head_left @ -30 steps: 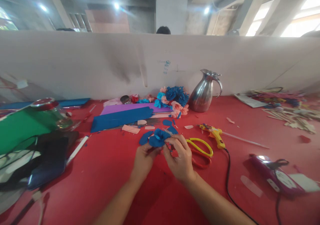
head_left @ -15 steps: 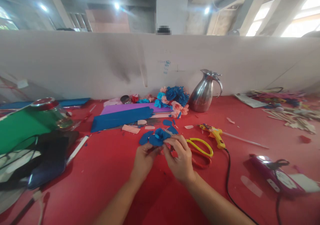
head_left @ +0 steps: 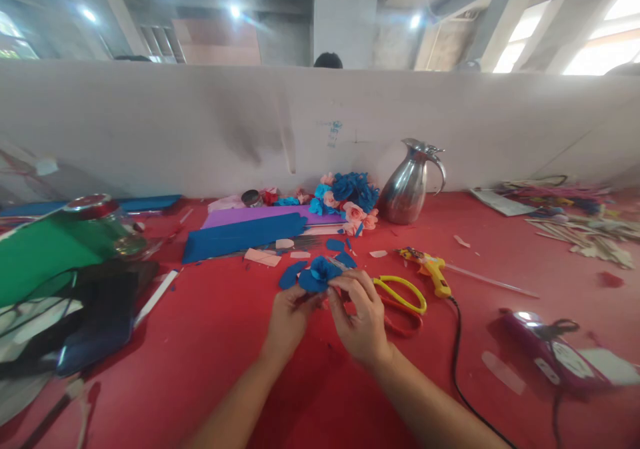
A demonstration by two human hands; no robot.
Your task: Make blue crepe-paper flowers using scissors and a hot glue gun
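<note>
A blue paper flower (head_left: 319, 274) is held between my two hands over the red table (head_left: 210, 376). My left hand (head_left: 290, 316) pinches its lower left side. With thumb and fingertips, my right hand (head_left: 359, 312) grips the flower's right edge. Loose blue petals (head_left: 291, 275) lie just beyond the flower. Scissors with yellow and red handles (head_left: 403, 292) rest beside my right hand, their blades partly hidden behind it. Farther back sits a bunch of blue and pink paper flowers (head_left: 353, 199).
A yellow glue gun (head_left: 436, 277) with a black cord lies to the right, near a purple device (head_left: 555, 352). A steel jug (head_left: 406, 186) stands at the back. Blue paper (head_left: 240, 239), a glass jar (head_left: 125, 236) and a dark pouch (head_left: 100, 322) are on the left.
The blue flower has turned very slightly in my fingers. Both hands keep almost the same place and grip.
</note>
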